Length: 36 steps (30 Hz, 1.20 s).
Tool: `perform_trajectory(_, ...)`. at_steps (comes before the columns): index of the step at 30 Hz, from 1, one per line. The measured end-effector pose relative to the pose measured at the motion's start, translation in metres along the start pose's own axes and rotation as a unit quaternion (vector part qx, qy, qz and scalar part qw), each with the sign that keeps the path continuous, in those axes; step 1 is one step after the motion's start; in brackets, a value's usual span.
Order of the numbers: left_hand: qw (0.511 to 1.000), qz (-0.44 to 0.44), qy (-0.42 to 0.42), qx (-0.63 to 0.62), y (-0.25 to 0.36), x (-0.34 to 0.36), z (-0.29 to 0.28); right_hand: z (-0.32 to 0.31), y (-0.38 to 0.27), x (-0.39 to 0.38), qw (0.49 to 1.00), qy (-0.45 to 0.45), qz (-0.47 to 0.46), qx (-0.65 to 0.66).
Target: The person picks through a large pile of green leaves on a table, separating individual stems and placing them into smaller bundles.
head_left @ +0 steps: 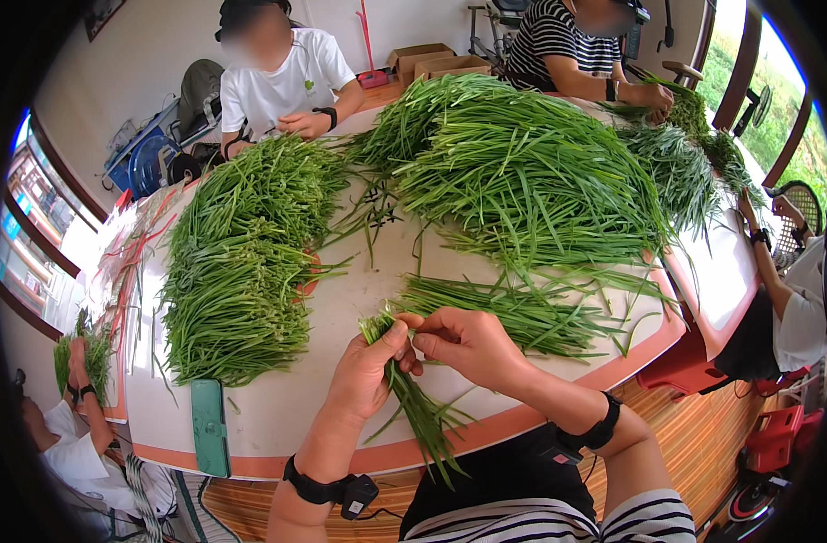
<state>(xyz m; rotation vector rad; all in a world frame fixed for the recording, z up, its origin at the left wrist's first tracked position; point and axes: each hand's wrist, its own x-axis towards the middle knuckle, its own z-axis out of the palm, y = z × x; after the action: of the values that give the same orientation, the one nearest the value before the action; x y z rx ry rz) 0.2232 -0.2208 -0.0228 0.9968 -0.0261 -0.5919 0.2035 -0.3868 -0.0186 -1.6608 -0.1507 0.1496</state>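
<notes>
One slender green bunch is being clamped by the left hand over the near edge of the counter. Beside its upper end, the right hand is being held with fingertips together, whatever is pinched being hidden.

Bright daylight enters through the brown-framed glass window right of the white, orange-edged table, whose near edge bows (fisheye distortion); blackness rings the view.

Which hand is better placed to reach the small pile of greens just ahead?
Probably the right hand: it's right beside the small pile, while the left hand is farther off and holds the bunch.
</notes>
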Motion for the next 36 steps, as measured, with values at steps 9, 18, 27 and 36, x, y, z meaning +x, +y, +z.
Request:
perform_trajectory(9,0.995,0.051,0.013,-0.083,0.011,0.001,-0.015,-0.041,0.002,-0.036,0.979,-0.106,0.024,-0.171)
perform_trajectory(18,0.995,0.009,0.014,-0.097,0.015,0.000,-0.015,-0.042,-0.009,0.006,0.902,0.029,-0.160,-0.399)
perform_trajectory(27,0.995,-0.012,0.071,-0.071,0.018,0.001,-0.008,-0.036,0.004,0.020,0.874,0.039,-0.134,-0.466)
perform_trajectory(36,0.998,0.011,0.038,-0.045,0.010,0.000,-0.014,-0.038,-0.008,0.005,0.981,0.030,-0.001,-0.191)
